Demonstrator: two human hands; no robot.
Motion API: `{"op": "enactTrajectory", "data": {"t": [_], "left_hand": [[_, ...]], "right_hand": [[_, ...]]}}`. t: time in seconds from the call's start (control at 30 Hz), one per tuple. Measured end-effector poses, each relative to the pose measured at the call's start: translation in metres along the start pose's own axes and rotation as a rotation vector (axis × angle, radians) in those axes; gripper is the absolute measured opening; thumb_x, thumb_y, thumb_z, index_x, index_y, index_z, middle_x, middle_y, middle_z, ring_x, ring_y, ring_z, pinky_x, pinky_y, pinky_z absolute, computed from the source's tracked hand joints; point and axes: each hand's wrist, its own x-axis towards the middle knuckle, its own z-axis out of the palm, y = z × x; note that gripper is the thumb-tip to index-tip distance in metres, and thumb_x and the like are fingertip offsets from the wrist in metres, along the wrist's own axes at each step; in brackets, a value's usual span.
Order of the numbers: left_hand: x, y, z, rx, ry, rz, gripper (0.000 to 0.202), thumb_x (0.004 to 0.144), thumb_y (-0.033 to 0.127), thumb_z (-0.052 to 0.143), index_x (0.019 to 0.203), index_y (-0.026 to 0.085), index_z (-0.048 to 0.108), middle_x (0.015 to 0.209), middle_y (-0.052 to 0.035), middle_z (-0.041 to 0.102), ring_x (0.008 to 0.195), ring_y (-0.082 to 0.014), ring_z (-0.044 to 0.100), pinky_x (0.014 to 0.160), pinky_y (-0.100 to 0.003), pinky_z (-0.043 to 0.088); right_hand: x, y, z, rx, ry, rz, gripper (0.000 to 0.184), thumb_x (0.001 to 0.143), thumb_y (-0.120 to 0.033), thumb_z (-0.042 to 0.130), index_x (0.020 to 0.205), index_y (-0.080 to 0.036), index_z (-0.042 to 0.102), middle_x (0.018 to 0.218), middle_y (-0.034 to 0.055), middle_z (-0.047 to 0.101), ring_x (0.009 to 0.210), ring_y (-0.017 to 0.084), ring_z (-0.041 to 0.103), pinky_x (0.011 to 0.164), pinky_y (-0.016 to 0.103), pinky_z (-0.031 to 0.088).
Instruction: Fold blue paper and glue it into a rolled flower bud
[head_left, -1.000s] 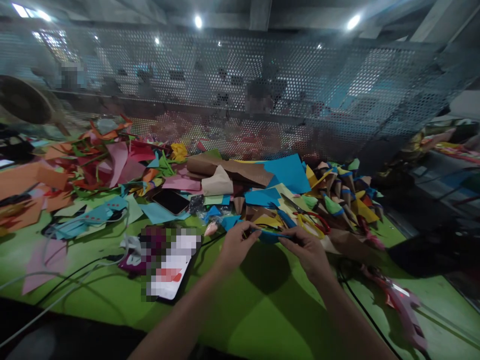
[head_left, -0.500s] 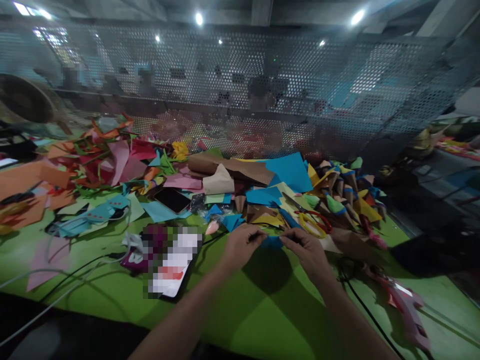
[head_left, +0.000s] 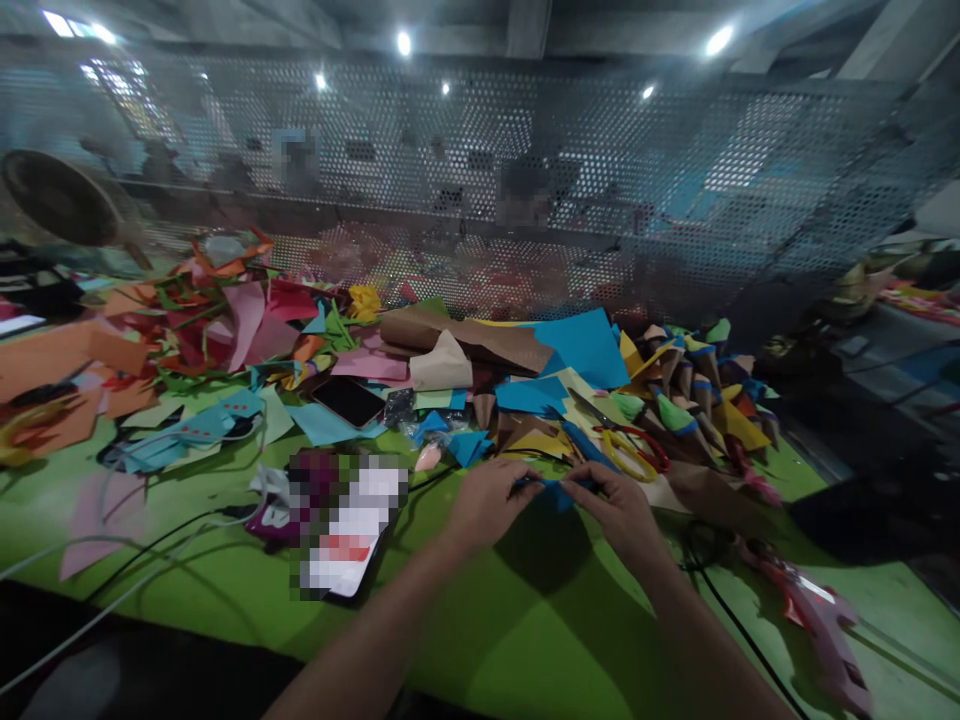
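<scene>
My left hand point(head_left: 491, 503) and my right hand point(head_left: 619, 510) meet over the green table point(head_left: 525, 620), fingers pinched on a small blue paper piece point(head_left: 556, 492) held between them. Just beyond my hands lie red and yellow handled scissors point(head_left: 626, 447) and a heap of coloured paper sheets point(head_left: 570, 345). A cluster of rolled paper cones point(head_left: 686, 385) lies to the right of that.
A pink glue gun point(head_left: 821, 615) with a black cord point(head_left: 720, 600) lies at the right. A dark phone point(head_left: 352, 402) and a second blurred screen point(head_left: 345, 525) lie left of my hands, with cables and paper scraps point(head_left: 187, 340). A perforated metal screen point(head_left: 480, 180) closes the back.
My hands have drawn closer together and slightly nearer to me, folding the blue paper into a smaller shape. The view has shifted a little downward.
</scene>
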Motion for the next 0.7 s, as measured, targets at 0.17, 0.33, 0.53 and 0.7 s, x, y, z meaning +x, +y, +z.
{"op": "enactTrajectory", "data": {"t": [0.17, 0.33, 0.53, 0.7], "left_hand": [[0.0, 0.005, -0.002, -0.059, -0.017, -0.063, 0.014, 0.091, 0.023, 0.057, 0.082, 0.021, 0.067, 0.077, 0.0007, 0.071, 0.072, -0.0166, 0.062, 0.063, -0.025, 0.038], [0.001, 0.003, -0.004, -0.009, 0.061, -0.05, 0.023, 0.092, 0.027, 0.056, 0.071, 0.02, 0.061, 0.068, 0.0017, 0.064, 0.065, -0.0152, 0.057, 0.059, -0.025, 0.035], [0.003, -0.008, -0.027, 0.254, 0.515, -0.174, 0.012, 0.088, 0.017, 0.056, 0.097, 0.02, 0.062, 0.098, -0.0067, 0.068, 0.097, -0.0245, 0.058, 0.084, -0.035, 0.043], [0.002, -0.018, -0.034, 0.497, 0.328, -0.271, 0.042, 0.076, 0.006, 0.058, 0.115, 0.023, 0.062, 0.116, -0.0072, 0.068, 0.115, -0.0327, 0.051, 0.093, -0.046, 0.039]], "right_hand": [[0.001, 0.009, 0.001, 0.119, 0.034, 0.077, 0.028, 0.077, -0.048, 0.07, 0.077, -0.02, 0.069, 0.069, 0.0002, 0.062, 0.066, 0.017, 0.053, 0.061, 0.027, 0.04], [0.003, 0.012, 0.0, 0.235, 0.078, 0.126, 0.03, 0.072, -0.049, 0.075, 0.074, -0.019, 0.069, 0.067, 0.0002, 0.061, 0.064, 0.015, 0.051, 0.06, 0.026, 0.039], [0.008, 0.017, -0.007, 0.347, 0.252, 0.166, 0.033, 0.068, -0.051, 0.079, 0.074, -0.02, 0.069, 0.064, -0.0015, 0.057, 0.06, 0.013, 0.045, 0.055, 0.025, 0.035], [0.009, 0.02, -0.007, 0.356, 0.226, 0.156, 0.036, 0.066, -0.053, 0.08, 0.078, -0.02, 0.07, 0.07, 0.0009, 0.061, 0.064, 0.015, 0.05, 0.058, 0.026, 0.04]]}}
